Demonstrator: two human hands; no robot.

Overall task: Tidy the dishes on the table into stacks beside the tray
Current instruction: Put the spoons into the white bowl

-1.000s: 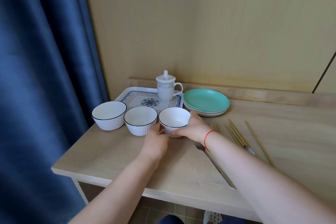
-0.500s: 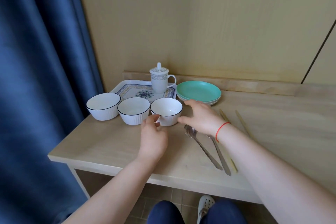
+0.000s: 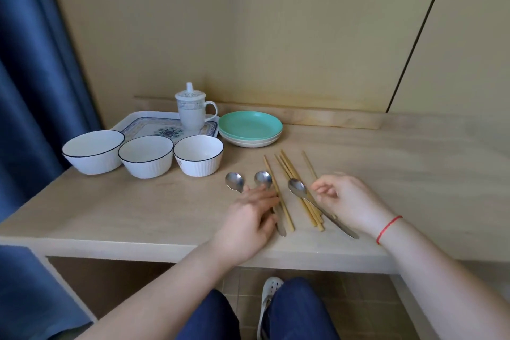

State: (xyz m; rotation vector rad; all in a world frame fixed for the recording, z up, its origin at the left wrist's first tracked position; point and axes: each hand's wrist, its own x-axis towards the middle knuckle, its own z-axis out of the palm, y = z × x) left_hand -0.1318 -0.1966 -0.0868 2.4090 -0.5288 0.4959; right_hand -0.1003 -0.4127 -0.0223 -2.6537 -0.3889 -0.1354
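Three white bowls with dark rims stand in a row in front of the patterned tray (image 3: 129, 122): a large bowl (image 3: 93, 152), a middle bowl (image 3: 146, 156) and a right bowl (image 3: 198, 154). A stack of plates (image 3: 249, 127) with a teal one on top sits right of the tray. Three metal spoons (image 3: 234, 181) (image 3: 263, 178) (image 3: 296, 188) and several wooden chopsticks (image 3: 287, 167) lie near the front edge. My left hand (image 3: 251, 215) lies flat over the handles of the two left spoons. My right hand (image 3: 350, 201) hovers with loosely curled fingers over the third spoon's handle, gripping nothing.
A lidded white mug (image 3: 190, 113) stands on the tray's right end. A blue curtain (image 3: 33, 77) hangs at the left. The wooden table (image 3: 414, 174) meets a beige wall behind. My knees and a white shoe (image 3: 269, 295) show below the table edge.
Both hands have let go of the right bowl and moved right and toward me to the spoons and chopsticks. The camera has tilted down and right.
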